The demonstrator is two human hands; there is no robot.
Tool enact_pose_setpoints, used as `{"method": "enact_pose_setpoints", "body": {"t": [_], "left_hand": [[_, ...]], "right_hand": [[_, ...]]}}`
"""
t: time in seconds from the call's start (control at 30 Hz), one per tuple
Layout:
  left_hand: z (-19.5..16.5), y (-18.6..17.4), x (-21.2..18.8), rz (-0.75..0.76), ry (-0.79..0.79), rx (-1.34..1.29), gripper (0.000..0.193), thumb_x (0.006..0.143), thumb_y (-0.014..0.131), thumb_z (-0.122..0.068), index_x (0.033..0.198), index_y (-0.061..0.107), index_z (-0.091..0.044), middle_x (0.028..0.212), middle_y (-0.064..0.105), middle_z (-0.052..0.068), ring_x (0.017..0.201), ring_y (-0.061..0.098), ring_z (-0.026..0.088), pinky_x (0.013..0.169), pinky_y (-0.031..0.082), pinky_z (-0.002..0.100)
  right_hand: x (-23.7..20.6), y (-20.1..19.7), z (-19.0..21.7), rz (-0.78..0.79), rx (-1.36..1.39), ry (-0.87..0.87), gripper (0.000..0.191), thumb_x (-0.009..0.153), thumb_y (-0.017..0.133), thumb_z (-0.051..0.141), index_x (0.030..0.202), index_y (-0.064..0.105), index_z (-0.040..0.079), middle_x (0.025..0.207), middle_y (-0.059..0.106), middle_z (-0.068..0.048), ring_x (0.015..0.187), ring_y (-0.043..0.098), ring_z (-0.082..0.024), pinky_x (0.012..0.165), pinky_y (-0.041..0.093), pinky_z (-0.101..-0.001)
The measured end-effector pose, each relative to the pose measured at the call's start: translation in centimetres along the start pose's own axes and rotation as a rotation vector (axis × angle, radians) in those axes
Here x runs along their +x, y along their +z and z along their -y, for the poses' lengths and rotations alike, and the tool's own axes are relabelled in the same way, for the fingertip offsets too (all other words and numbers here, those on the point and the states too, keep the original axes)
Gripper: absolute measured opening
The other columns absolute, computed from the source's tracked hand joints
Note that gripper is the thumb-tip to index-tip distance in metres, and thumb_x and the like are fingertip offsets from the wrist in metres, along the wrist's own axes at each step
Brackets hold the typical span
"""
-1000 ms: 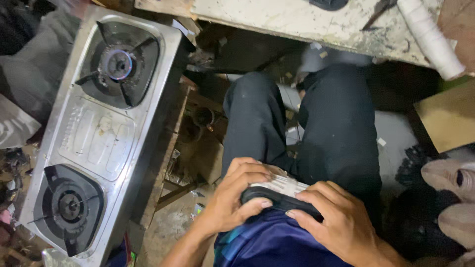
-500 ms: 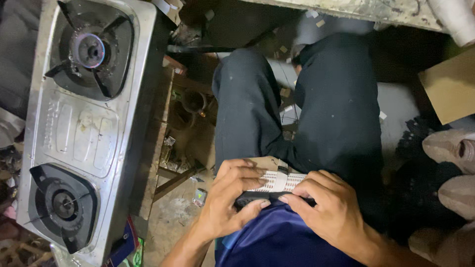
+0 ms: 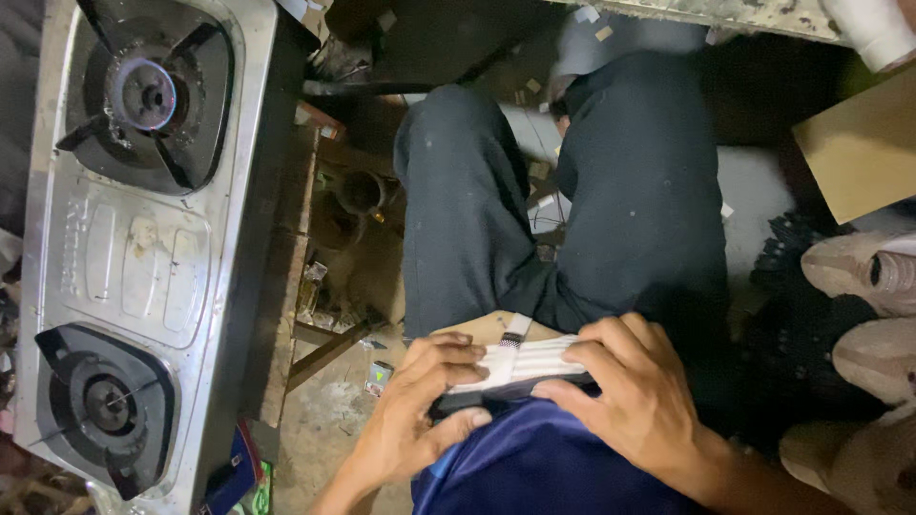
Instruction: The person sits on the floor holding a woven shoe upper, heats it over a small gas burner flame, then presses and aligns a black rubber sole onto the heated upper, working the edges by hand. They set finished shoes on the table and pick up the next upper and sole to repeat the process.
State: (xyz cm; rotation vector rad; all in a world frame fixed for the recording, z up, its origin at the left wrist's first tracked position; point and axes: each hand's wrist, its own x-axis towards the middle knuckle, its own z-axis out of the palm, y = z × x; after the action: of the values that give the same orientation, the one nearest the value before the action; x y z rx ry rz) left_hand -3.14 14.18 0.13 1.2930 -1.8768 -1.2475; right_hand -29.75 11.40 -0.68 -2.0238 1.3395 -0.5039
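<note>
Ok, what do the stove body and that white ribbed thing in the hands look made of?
The stove body looks like brushed stainless steel: pale grey sheen, pressed ribs, grimy patches. The white ribbed piece, held between the left hand and right hand, looks like matte plastic or card; too blurred to tell which.

one head camera looks steeply down, close over the lap, stove alongside.

Flat pack gripped by the left hand and right hand: matt, ribbed whitish face over a dark smooth edge. Beneath the hands, dark matt cloth trousers and a slightly glossy blue fabric. Left of the left hand, a two-burner stove of brushed, stained sheet metal beside rough wood; far beyond the right hand, matt brown cardboard.
</note>
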Motion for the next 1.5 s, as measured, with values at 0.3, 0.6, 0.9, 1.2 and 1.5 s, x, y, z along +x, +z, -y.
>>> {"method": "enact_pose_setpoints", "body": {"t": [0.3,0.6,0.9,1.2,1.5], "left_hand": [[-1.0,0.6,4.1,0.294,0.169,0.298,0.072,0.085,0.074,-0.031,0.145,0.052,0.000,0.140,0.060,0.021,0.135,0.052,0.041,0.116,0.027,0.060],[0.7,5.0,5.5,0.353,0.227,0.316,0.069,0.087,0.071,-0.031,0.144,0.052,0.003,0.140,0.060,0.024,0.132,0.055,0.040,0.117,0.033,0.059],[0.7,4.4,5.5,0.384,0.277,0.276,0.068,0.088,0.071,-0.035,0.143,0.055,0.002,0.138,0.062,0.022,0.133,0.055,0.038,0.120,0.031,0.054],[1.2,4.1,5.3,0.404,0.284,0.222,0.066,0.092,0.070,-0.037,0.143,0.056,0.002,0.145,0.061,0.019,0.138,0.054,0.036,0.122,0.031,0.052],[1.0,3.8,5.2,0.408,0.288,0.164,0.064,0.091,0.071,-0.036,0.141,0.057,0.001,0.145,0.061,0.018,0.139,0.054,0.036,0.122,0.032,0.052]], "right_hand": [[-1.0,0.0,-1.7,0.057,0.175,0.029,0.056,0.064,0.089,0.028,0.112,0.071,0.004,0.124,0.065,-0.011,0.120,0.058,-0.030,0.100,0.044,-0.0401],[-2.4,0.9,-3.9,-0.002,0.222,0.070,0.052,0.064,0.090,0.022,0.109,0.073,0.005,0.116,0.071,-0.009,0.109,0.065,-0.028,0.095,0.048,-0.0383],[-3.1,0.7,-5.5,-0.030,0.432,0.021,0.043,0.066,0.090,0.019,0.100,0.072,0.000,0.106,0.074,-0.014,0.098,0.071,-0.027,0.087,0.055,-0.0369],[-3.7,0.4,-7.3,0.081,0.640,0.066,0.044,0.065,0.092,0.014,0.103,0.075,-0.001,0.107,0.077,-0.014,0.097,0.075,-0.025,0.085,0.058,-0.0364],[-5.8,2.2,-10.7,0.138,1.006,0.130,0.040,0.073,0.091,0.008,0.108,0.075,-0.003,0.114,0.076,-0.020,0.106,0.074,-0.027,0.094,0.058,-0.0365]]}}
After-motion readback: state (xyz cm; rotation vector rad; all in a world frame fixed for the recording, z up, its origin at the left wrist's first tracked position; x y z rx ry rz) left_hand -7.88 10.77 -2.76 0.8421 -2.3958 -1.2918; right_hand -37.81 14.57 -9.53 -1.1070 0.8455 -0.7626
